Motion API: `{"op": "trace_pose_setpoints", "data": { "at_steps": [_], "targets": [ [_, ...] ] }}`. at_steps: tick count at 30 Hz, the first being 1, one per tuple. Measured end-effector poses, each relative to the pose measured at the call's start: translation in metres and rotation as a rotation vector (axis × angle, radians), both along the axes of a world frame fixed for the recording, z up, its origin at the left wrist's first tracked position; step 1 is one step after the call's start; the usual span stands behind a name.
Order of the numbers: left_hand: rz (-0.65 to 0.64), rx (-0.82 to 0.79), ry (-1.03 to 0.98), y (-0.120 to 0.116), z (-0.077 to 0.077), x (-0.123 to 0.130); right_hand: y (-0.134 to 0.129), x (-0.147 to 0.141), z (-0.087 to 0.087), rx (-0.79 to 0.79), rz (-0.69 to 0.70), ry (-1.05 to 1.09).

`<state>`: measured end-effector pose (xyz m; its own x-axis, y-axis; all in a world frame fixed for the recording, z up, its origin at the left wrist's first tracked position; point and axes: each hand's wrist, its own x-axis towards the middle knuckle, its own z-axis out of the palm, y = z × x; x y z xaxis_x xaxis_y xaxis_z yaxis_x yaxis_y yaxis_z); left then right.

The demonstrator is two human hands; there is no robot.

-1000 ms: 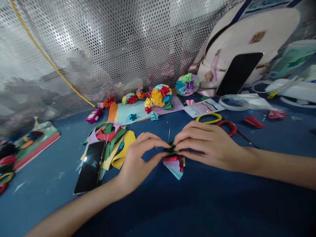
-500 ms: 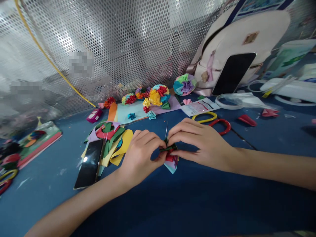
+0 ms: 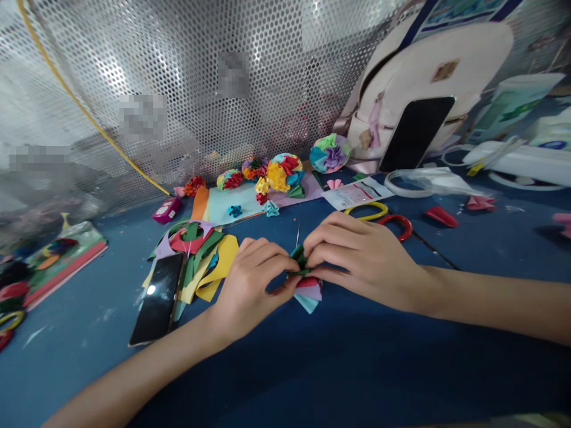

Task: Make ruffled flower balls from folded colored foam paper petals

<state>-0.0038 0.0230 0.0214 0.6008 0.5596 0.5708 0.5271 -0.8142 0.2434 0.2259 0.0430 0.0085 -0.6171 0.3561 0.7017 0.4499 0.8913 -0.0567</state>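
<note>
My left hand (image 3: 256,285) has its thumb and forefinger pinched on a folded dark green piece (image 3: 300,259) that looks like felt or paper. From the other side, the fingertips of my right hand (image 3: 359,258) close on the same piece. A thin needle (image 3: 298,232) sticks up above it, pointing away from me; its lower end is hidden by the green piece and fingers. Under the fingers hang folded red, lilac and light blue pieces (image 3: 308,300), fanned out. How they are joined to the green piece is hidden.
Left of my hands lie a phone (image 3: 158,300) and coloured scraps (image 3: 216,270). Behind are ruffled flower balls (image 3: 284,173), scissors (image 3: 397,226) and a purple box (image 3: 166,210). A second phone (image 3: 417,134) leans on a white backpack (image 3: 439,65). A perforated metal panel (image 3: 187,77) stands at the back.
The green piece shows more between my fingertips now, with its folds spread upward. My right fingers have shifted slightly on it. The whole view has moved a little.
</note>
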Motion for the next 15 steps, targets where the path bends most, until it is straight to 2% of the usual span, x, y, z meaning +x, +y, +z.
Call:
{"op": "trace_pose_setpoints", "data": {
  "at_steps": [4, 15],
  "targets": [
    [-0.009, -0.037, -0.016, 0.0024, 0.0013, -0.0017, -0.0001, 0.0000, 0.0013, 0.044, 0.012, 0.024],
    [-0.001, -0.119, -0.025, 0.0046, 0.0016, -0.0041, 0.0035, 0.0009, 0.0012, -0.026, 0.043, 0.042]
  ]
}}
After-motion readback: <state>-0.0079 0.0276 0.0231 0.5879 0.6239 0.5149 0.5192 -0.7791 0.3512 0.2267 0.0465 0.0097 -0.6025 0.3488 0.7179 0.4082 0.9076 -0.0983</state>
